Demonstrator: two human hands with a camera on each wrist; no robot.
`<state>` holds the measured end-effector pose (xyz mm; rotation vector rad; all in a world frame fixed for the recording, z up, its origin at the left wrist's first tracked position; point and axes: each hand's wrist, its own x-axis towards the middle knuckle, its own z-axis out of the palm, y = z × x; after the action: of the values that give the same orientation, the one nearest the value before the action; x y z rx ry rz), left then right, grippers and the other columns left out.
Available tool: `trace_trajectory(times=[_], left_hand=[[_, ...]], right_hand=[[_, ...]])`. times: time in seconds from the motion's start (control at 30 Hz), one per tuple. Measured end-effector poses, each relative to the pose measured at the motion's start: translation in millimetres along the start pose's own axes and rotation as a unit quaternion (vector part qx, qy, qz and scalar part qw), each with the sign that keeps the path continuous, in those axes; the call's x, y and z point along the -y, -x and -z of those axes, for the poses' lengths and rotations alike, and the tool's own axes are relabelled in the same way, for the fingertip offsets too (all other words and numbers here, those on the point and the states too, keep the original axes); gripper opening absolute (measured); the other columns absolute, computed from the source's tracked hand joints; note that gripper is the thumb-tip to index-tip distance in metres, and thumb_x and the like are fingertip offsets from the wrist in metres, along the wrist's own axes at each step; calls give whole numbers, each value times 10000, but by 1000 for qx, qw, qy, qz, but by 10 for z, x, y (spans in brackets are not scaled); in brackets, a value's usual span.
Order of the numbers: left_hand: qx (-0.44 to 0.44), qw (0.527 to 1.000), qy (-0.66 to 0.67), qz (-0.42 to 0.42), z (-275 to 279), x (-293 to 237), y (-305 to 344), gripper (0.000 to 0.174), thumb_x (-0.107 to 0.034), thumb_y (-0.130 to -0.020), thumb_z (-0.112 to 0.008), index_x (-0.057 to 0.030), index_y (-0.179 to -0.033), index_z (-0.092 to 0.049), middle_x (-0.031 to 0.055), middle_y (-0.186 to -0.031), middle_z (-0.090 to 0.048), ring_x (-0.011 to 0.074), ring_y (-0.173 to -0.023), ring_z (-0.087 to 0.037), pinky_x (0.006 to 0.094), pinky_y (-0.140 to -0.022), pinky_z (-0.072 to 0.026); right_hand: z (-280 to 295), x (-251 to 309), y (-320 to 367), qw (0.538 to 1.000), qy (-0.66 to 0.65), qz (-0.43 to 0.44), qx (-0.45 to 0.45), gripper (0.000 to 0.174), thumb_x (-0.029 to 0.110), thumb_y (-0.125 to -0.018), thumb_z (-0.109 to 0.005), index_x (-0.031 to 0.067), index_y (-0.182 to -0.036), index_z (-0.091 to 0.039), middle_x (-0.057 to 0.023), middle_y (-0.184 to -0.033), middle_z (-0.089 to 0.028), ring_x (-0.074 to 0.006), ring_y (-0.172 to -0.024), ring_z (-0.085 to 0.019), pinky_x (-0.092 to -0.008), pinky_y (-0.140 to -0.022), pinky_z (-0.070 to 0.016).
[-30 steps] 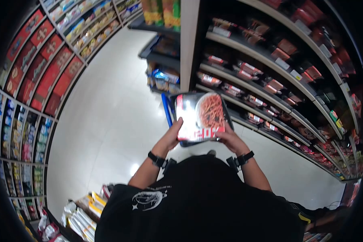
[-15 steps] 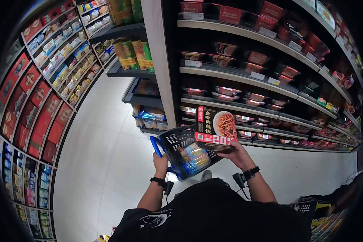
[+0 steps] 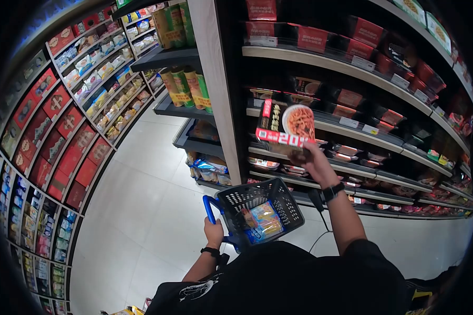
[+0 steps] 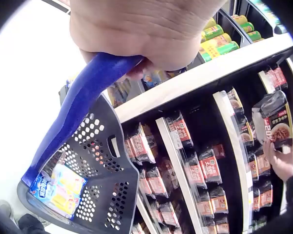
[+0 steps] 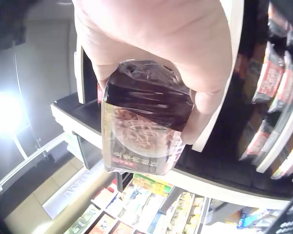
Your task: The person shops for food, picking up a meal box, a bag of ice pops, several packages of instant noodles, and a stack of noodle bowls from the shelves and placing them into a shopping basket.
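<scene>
My right hand (image 3: 320, 167) grips a boxed ready meal (image 3: 285, 125) by its near right end, thumb on one side. The box has a black and red top with a picture of a bowl of shredded food, and it is held up in front of the chilled shelves. In the right wrist view, fingers and thumb clasp both sides of the clear-wrapped box (image 5: 141, 134). Lower down, my left hand (image 3: 213, 234) curls round the blue handle (image 3: 210, 209) of a dark perforated shopping basket (image 3: 291, 212). Inside it lies a blue and yellow packet (image 3: 268, 221).
Shelves of packed meals (image 3: 349, 111) with price tags run along the right, behind a pale upright post (image 3: 215, 89). Side shelves with green and yellow canisters (image 3: 186, 94) stand to its left. Red gift boxes (image 3: 68, 126) line the far left. Pale tiled floor (image 3: 136, 194) lies between.
At first both hands held the meal box over the basket. The left hand then moved to the basket handle, while the right hand carried the box up towards the shelves, away from the basket.
</scene>
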<state>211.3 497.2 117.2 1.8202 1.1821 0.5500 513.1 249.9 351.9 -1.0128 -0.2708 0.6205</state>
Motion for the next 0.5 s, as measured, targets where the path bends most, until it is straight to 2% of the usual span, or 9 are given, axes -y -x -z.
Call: trace_trajectory(times=[0.07,0.1,0.23,0.27,0.5], left_hand=[[-4,1000,-11,0,11,-63,14,273,-126,-861,-649,23,-1070,-557,225,-872,-670,406,-822,-666,466,-756,-510],[-4,1000,-20,0,14,-88,22,275,-126,-860,-650,24,-1072,-558,220,-868,-668,400,-818,-664,462,-754,-509],[-6,1000,9,15,-54,96,-27,280,-127,-857,-652,24,-1074,-561,208,-858,-660,383,-811,-660,450,-754,-508],[-4,1000,10,20,-56,107,-22,283,-130,-855,-654,25,-1074,-562,204,-856,-658,377,-811,-658,445,-757,-507],[-20,999,21,39,-104,39,-58,267,-138,-843,-667,25,-1035,-579,192,-854,-658,367,-802,-658,439,-750,-504]], right_hand=[[-85,154,-377,1000,-15,-7,-13,242,259,-947,-606,93,-1109,-536,-56,-967,-596,-204,-881,-635,-445,-904,-561],[-173,290,-544,1000,-6,-18,11,286,293,-940,-619,106,-1137,-531,-66,-957,-593,-204,-878,-640,-433,-893,-563],[-375,599,-1332,998,42,19,49,416,356,-913,-648,110,-1217,-503,-73,-1056,-610,-217,-904,-645,-417,-864,-553],[-404,637,-1481,997,58,30,37,452,375,-898,-663,114,-1231,-506,-73,-1114,-609,-221,-925,-645,-422,-850,-550],[-524,744,-2288,997,60,48,-12,495,413,-884,-672,110,-1230,-490,-87,-1162,-603,-248,-1021,-634,-454,-846,-551]])
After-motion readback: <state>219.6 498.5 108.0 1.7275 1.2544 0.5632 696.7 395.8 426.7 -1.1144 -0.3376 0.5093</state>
